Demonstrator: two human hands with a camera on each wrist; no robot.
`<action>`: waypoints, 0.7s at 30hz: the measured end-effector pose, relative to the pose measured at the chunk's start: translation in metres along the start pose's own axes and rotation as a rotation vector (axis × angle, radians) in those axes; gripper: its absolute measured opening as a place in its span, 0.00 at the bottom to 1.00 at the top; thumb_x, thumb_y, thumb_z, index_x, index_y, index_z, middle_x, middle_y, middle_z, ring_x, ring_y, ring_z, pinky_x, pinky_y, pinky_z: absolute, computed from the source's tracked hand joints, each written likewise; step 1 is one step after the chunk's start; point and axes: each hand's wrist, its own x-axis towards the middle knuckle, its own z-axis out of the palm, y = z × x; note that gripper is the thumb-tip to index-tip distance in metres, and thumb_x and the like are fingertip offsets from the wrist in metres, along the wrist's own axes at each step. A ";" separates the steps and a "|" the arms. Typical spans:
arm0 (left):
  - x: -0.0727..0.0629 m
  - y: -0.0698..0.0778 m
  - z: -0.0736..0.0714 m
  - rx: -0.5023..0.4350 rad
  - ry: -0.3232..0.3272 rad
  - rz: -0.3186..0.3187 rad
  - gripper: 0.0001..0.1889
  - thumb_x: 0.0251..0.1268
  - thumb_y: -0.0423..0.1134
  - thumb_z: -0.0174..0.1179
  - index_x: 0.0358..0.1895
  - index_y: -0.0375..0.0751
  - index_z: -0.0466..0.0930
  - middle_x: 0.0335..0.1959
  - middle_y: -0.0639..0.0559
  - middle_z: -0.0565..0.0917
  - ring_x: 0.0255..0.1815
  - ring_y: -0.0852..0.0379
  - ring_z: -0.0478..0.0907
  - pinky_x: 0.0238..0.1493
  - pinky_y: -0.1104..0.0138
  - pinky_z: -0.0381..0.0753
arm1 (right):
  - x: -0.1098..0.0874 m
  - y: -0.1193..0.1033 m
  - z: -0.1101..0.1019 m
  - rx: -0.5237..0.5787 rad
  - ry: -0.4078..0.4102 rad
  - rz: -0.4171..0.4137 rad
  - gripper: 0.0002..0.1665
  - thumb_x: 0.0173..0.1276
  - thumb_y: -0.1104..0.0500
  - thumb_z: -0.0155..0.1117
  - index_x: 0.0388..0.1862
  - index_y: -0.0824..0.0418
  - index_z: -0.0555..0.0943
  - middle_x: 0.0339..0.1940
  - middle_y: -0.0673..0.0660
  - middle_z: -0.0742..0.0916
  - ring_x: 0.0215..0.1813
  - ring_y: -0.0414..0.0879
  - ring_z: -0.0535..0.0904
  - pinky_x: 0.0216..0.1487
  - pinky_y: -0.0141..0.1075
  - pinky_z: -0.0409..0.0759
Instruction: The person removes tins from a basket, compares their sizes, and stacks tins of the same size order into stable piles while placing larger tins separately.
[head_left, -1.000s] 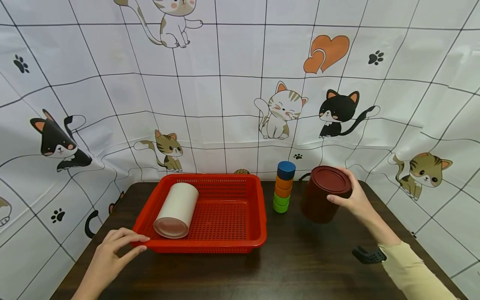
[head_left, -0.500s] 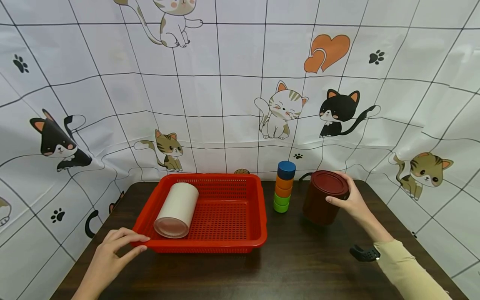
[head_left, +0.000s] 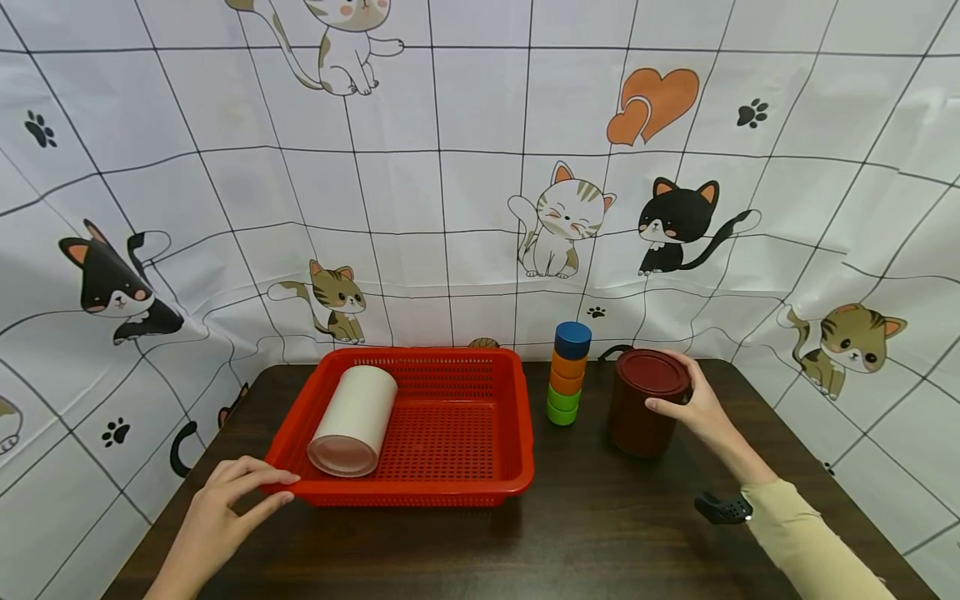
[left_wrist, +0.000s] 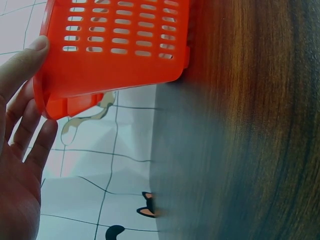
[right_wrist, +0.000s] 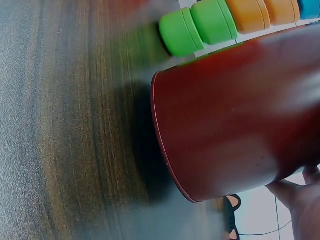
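My right hand grips a dark red lidded canister from its right side, near the top. The canister stands nearly upright at the table's back right; in the right wrist view its bottom rim is close over the wood. At the left, my left hand holds the near left corner of a red plastic basket. The left wrist view has the thumb on one side of the basket's rim and the fingers on the other. Inside the basket a white cylinder lies on its side, its pinkish end facing me.
Between basket and canister stands a stack of small round pieces, blue on top, then orange, then green. A dark strap shows behind the canister. The dark wooden table backs onto a white cat-print sheet.
The canister has come down and a little toward me, going from tilted to nearly upright, with my right hand moving along. My left hand and the basket have stayed put.
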 end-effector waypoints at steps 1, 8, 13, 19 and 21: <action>0.000 0.000 0.000 -0.001 -0.001 -0.003 0.21 0.39 0.31 0.79 0.38 0.60 0.89 0.34 0.69 0.80 0.44 0.76 0.63 0.44 0.77 0.62 | 0.000 0.000 0.000 0.001 -0.001 0.002 0.48 0.63 0.65 0.68 0.77 0.63 0.54 0.60 0.37 0.70 0.58 0.24 0.70 0.53 0.18 0.70; -0.001 0.000 0.000 0.002 -0.006 -0.010 0.20 0.40 0.33 0.79 0.38 0.60 0.89 0.34 0.69 0.80 0.44 0.76 0.63 0.44 0.77 0.62 | -0.002 0.004 0.002 -0.035 0.017 0.027 0.49 0.63 0.65 0.69 0.77 0.62 0.54 0.63 0.46 0.70 0.57 0.23 0.69 0.53 0.18 0.68; -0.001 0.000 -0.001 -0.001 -0.004 -0.006 0.20 0.40 0.33 0.79 0.37 0.61 0.89 0.34 0.69 0.80 0.44 0.76 0.63 0.44 0.77 0.62 | -0.003 0.005 0.004 -0.042 0.016 0.040 0.50 0.63 0.65 0.69 0.78 0.61 0.53 0.69 0.62 0.69 0.57 0.22 0.68 0.52 0.18 0.68; -0.001 -0.001 0.000 -0.001 0.000 0.000 0.22 0.38 0.31 0.79 0.38 0.62 0.88 0.34 0.69 0.80 0.44 0.76 0.63 0.44 0.77 0.62 | -0.003 0.006 0.005 -0.019 0.020 0.043 0.49 0.63 0.66 0.68 0.78 0.62 0.52 0.69 0.64 0.68 0.56 0.22 0.68 0.52 0.17 0.68; 0.000 -0.001 0.000 0.002 0.000 0.002 0.22 0.38 0.31 0.79 0.38 0.61 0.88 0.34 0.69 0.80 0.44 0.76 0.63 0.44 0.77 0.63 | -0.002 0.007 0.005 -0.010 0.022 0.038 0.49 0.63 0.66 0.68 0.78 0.63 0.52 0.69 0.64 0.68 0.56 0.22 0.68 0.52 0.17 0.68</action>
